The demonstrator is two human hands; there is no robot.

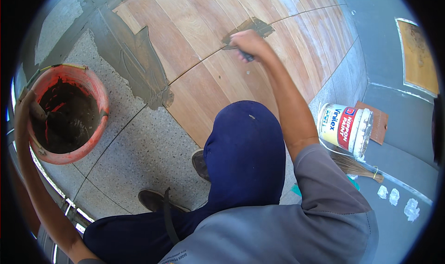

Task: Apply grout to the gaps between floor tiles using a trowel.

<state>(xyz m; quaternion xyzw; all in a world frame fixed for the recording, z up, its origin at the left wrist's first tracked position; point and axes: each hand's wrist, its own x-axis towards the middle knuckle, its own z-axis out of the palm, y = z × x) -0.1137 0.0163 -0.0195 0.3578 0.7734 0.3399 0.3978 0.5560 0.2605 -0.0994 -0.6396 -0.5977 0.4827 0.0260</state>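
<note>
Your right hand (249,42) is closed round the dark handle of a hand tool (247,57); the fingers are wrapped tight and leave no visible gap. The tool is over the wood-look tiles (199,90), beside a smear of wet grey paste (260,27) that lies across a joint. Its blade is mostly hidden and blurred, so its shape and exact contact with the floor cannot be told.

Your left hand (30,102) is curled over the left edge of the reddish bucket (60,159), with part of the hand inside the opening. The bucket is to your left, by the speckled floor tiles (155,148), with dark grey mortar (76,120) inside.

Handling, as judged: the tool should be light and stiff, and slippery if paste reaches the handle; take it by the middle of the handle, clear of the blade. The bucket is likely heavy for its size, with a wall that may flex under load; take it by the clean outer rim, using both hands for any lift. The mortar looks soft and sticky, and would smear under light pressure
</note>
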